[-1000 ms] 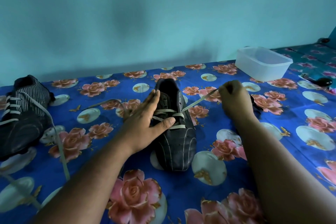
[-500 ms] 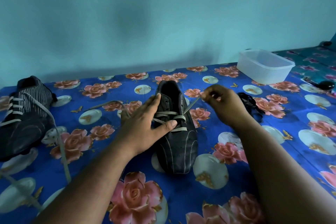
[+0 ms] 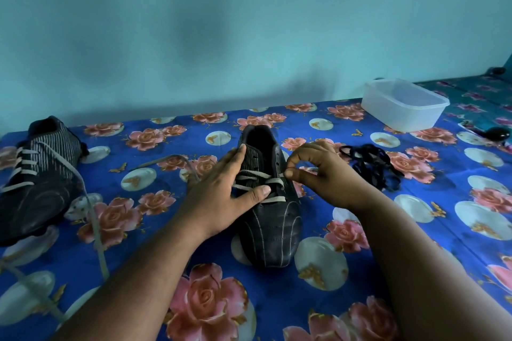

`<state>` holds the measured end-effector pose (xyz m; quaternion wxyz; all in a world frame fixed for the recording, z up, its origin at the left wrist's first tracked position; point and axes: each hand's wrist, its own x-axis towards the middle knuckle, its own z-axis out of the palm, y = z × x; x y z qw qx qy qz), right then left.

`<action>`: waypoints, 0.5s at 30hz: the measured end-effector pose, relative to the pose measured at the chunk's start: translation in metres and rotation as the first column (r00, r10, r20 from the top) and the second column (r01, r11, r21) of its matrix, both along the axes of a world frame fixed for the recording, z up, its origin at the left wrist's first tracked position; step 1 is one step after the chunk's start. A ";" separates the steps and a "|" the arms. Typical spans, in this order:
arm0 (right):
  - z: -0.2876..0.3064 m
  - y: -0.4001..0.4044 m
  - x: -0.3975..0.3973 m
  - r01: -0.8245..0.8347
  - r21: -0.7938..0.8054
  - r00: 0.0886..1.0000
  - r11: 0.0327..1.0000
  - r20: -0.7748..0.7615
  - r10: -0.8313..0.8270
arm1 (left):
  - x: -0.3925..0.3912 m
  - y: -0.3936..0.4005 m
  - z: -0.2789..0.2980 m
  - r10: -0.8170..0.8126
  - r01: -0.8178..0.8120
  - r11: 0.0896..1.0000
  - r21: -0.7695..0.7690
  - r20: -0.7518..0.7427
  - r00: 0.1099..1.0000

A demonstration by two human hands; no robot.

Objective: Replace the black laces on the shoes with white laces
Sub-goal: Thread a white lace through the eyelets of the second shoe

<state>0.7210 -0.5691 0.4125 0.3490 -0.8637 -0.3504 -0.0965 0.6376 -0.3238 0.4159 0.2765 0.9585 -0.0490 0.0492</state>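
The right hand (image 3: pixel 321 171), which was out to the shoe's right pulling the white lace (image 3: pixel 257 183) taut a second ago, now pinches it at the right eyelets of the black shoe (image 3: pixel 270 219). That shoe sits mid-surface, toe toward the near edge, with the left hand (image 3: pixel 221 196) lying flat and open on it. The removed black laces (image 3: pixel 371 166) lie right of it, the second shoe (image 3: pixel 36 174) at the left edge, and no writing is readable.

The right hand (image 3: pixel 324 174) is moving left toward frame centre, reaching the shoe's (image 3: pixel 270 202) eyelets, apparently pinching the white lace (image 3: pixel 260 174).
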 end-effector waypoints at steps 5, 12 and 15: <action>0.003 -0.013 0.006 0.034 0.029 0.998 0.999 -0.048 -0.033 | 0.000 0.000 -0.001 -0.005 0.004 1.000 -0.008 -0.016 1.000; 0.005 0.001 -0.004 -0.080 0.060 0.996 0.995 -0.041 0.083 | 0.002 0.003 -0.003 0.000 0.000 1.000 -0.006 -0.001 1.000; 0.007 -0.002 -0.003 -0.064 0.039 0.996 0.997 -0.061 0.066 | 0.002 0.002 -0.003 0.000 0.000 1.000 -0.005 -0.010 1.000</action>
